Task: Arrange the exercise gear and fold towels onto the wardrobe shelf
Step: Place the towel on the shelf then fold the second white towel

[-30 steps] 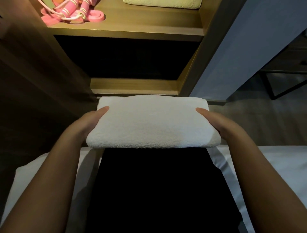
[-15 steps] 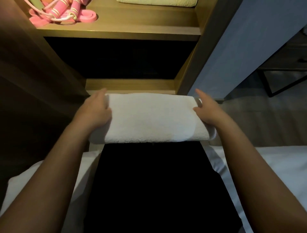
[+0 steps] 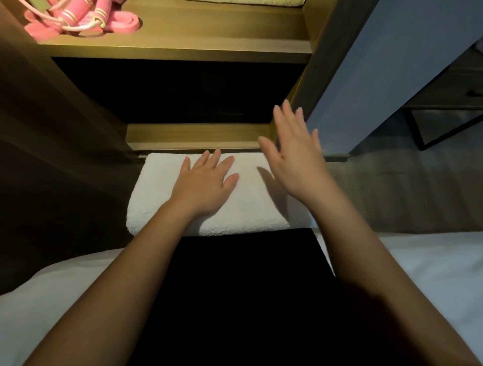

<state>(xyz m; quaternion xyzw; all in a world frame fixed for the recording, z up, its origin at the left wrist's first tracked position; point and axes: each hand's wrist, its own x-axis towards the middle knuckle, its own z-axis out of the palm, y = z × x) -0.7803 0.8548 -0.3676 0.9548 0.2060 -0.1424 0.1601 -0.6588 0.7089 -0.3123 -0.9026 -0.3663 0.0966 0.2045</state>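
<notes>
A folded white towel (image 3: 162, 198) lies across my lap, in front of the wardrobe. My left hand (image 3: 206, 183) rests flat on top of it with fingers spread. My right hand (image 3: 295, 154) hovers open above the towel's right end and casts a shadow on it. On the upper wooden shelf (image 3: 209, 34) lie pink exercise gear, a skipping rope and a band (image 3: 78, 21), at the left. The edge of a pale yellow-green folded towel (image 3: 261, 2) shows at the shelf's back right.
Below the shelf is a dark compartment (image 3: 177, 88) with a low wooden ledge (image 3: 198, 135) at its foot. Wardrobe side panels (image 3: 52, 117) flank it. A grey door or wall (image 3: 392, 65) stands right, a black metal frame (image 3: 444, 125) beyond. White bedding (image 3: 431, 274) lies under me.
Both hands have let go of the towel's ends. The left hand moved onto the top of the towel, and the right hand lifted off above its right side.
</notes>
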